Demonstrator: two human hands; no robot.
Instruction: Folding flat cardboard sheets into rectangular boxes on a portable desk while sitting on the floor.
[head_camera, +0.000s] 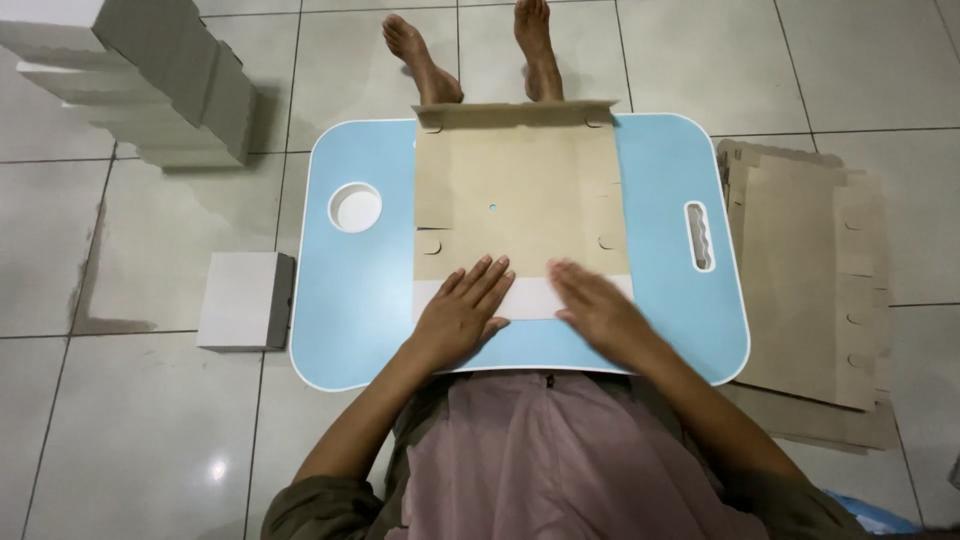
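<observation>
A flat brown cardboard box blank lies on a light blue lap table. Its far flap stands folded up, and its near flap, white side up, is folded over toward me. My left hand presses flat on the left part of that white flap, fingers spread. My right hand lies flat on the right part of the flap, fingers together. Neither hand grips anything.
A stack of folded white boxes stands on the tiled floor at far left, and one small white box sits beside the table. A pile of flat brown cardboard blanks lies at right. My bare feet rest beyond the table.
</observation>
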